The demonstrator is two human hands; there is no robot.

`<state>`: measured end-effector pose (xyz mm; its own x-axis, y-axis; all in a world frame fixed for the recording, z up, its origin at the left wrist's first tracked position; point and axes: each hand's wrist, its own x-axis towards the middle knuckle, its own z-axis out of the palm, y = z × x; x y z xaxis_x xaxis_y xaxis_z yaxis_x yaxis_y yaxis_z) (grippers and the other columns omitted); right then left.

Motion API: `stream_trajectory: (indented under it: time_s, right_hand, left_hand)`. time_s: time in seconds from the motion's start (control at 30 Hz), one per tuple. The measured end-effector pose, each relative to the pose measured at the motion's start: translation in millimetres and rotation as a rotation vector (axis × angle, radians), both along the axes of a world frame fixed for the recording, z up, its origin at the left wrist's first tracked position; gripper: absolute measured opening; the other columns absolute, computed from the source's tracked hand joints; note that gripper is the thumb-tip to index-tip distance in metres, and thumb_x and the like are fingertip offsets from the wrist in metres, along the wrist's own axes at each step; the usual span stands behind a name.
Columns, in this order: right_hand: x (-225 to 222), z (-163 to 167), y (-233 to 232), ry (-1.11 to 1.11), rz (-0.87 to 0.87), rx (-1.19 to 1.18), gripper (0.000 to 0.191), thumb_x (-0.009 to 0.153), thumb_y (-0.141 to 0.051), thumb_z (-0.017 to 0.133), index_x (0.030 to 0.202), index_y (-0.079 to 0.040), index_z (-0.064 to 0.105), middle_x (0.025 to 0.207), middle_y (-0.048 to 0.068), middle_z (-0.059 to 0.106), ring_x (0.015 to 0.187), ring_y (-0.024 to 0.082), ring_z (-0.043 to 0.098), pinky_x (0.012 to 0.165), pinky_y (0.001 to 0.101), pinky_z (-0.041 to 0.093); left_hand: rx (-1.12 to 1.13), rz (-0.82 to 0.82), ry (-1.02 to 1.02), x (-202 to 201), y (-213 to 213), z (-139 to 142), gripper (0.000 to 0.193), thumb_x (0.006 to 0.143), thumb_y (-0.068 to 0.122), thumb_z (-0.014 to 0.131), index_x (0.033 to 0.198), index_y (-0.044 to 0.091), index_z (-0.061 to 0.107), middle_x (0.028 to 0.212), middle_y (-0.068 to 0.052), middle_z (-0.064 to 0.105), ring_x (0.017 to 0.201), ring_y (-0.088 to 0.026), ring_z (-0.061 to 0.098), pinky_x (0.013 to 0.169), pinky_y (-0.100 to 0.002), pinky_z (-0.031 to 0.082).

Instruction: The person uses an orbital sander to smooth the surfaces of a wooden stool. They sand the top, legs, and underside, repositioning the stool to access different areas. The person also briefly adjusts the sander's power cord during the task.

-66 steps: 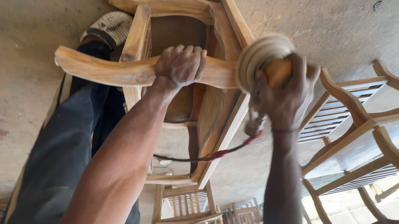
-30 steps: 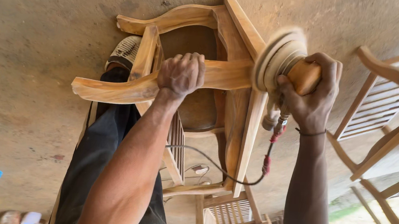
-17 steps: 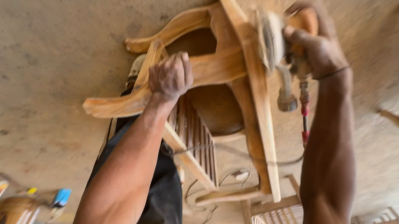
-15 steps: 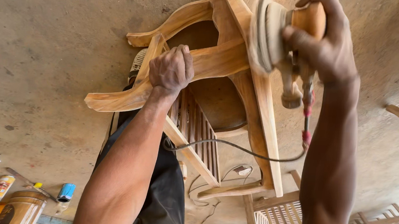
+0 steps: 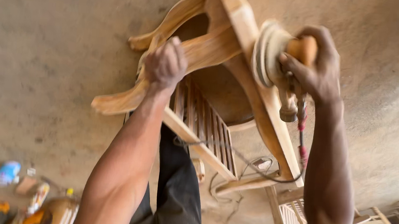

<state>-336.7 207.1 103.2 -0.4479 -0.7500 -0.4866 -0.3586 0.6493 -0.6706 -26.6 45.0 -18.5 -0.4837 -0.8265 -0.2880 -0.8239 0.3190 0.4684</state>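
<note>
An unfinished wooden chair (image 5: pixel 224 43) stands tilted on the concrete floor in front of me, its slatted seat (image 5: pixel 203 122) facing the camera. My left hand (image 5: pixel 165 64) grips the chair's curved armrest (image 5: pixel 124 99). In my right hand (image 5: pixel 314 64) is a disc sander (image 5: pixel 272 56) with an orange body. Its round pad presses against the chair's long straight rail (image 5: pixel 262 98). The sander's black and red cable (image 5: pixel 301 139) hangs down from the tool and runs across the floor.
More bare wooden chair frames (image 5: pixel 338 217) lie at the lower right. Small bottles, a blue packet (image 5: pixel 7 172) and a rounded container (image 5: pixel 58 212) sit at the lower left. My dark trouser leg (image 5: pixel 176 191) is below the chair. Concrete floor surrounds everything.
My view has swung, so the chair now sits higher and more tilted in frame. The sander has slid along the rail, and clutter has appeared at the lower left.
</note>
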Motion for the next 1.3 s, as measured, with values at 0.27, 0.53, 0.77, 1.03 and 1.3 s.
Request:
stream_trajectory:
  time_s: [0.27, 0.53, 0.77, 1.03, 1.3]
  right_hand:
    - [-17, -48, -31, -0.423, -0.161, 0.318, 0.041, 0.086, -0.029, 0.078, 0.124, -0.019, 0.065, 0.105, 0.007, 0.066, 0.086, 0.019, 0.064, 0.068, 0.0342, 0.058]
    - [54, 13, 10, 0.414, 0.174, -0.086, 0.055, 0.090, -0.044, 0.089, 0.127, -0.013, 0.064, 0.111, 0.017, 0.060, 0.079, 0.022, 0.062, 0.058, 0.0321, 0.058]
    - [110, 16, 89, 0.648, 0.068, 0.136, 0.053, 0.081, -0.052, 0.090, 0.118, -0.021, 0.068, 0.117, 0.017, 0.058, 0.072, 0.020, 0.064, 0.047, 0.0304, 0.055]
    - [-4, -55, 66, -0.401, -0.237, 0.557, 0.061, 0.073, -0.043, 0.079, 0.128, -0.026, 0.061, 0.107, 0.012, 0.064, 0.087, 0.029, 0.066, 0.073, 0.0523, 0.060]
    - [16, -17, 66, -0.123, 0.022, -0.004, 0.050, 0.087, -0.044, 0.082, 0.127, -0.020, 0.062, 0.109, 0.009, 0.064, 0.089, 0.022, 0.067, 0.074, 0.0357, 0.060]
  left_hand:
    - [0.085, -0.022, -0.026, 8, 4, -11, 0.054, 0.108, 0.030, 0.037, 0.064, 0.011, 0.061, 0.052, -0.013, 0.061, 0.046, -0.034, 0.063, 0.045, -0.048, 0.047]
    - [-0.042, -0.093, 0.025, 10, 1, -5, 0.056, 0.110, 0.031, 0.034, 0.075, 0.006, 0.070, 0.064, -0.018, 0.068, 0.057, -0.039, 0.068, 0.054, -0.049, 0.052]
    - [-0.088, -0.075, 0.054, 6, 3, -3, 0.056, 0.110, 0.033, 0.035, 0.078, 0.005, 0.072, 0.067, -0.021, 0.068, 0.060, -0.041, 0.068, 0.058, -0.051, 0.054]
    - [-0.129, -0.127, 0.010, 15, 4, -12, 0.057, 0.111, 0.032, 0.035, 0.076, 0.006, 0.071, 0.069, -0.022, 0.068, 0.063, -0.043, 0.066, 0.061, -0.054, 0.052]
    - [-0.122, -0.087, -0.115, 17, 7, -13, 0.055, 0.110, 0.033, 0.040, 0.077, 0.003, 0.072, 0.071, -0.024, 0.070, 0.068, -0.047, 0.067, 0.064, -0.058, 0.051]
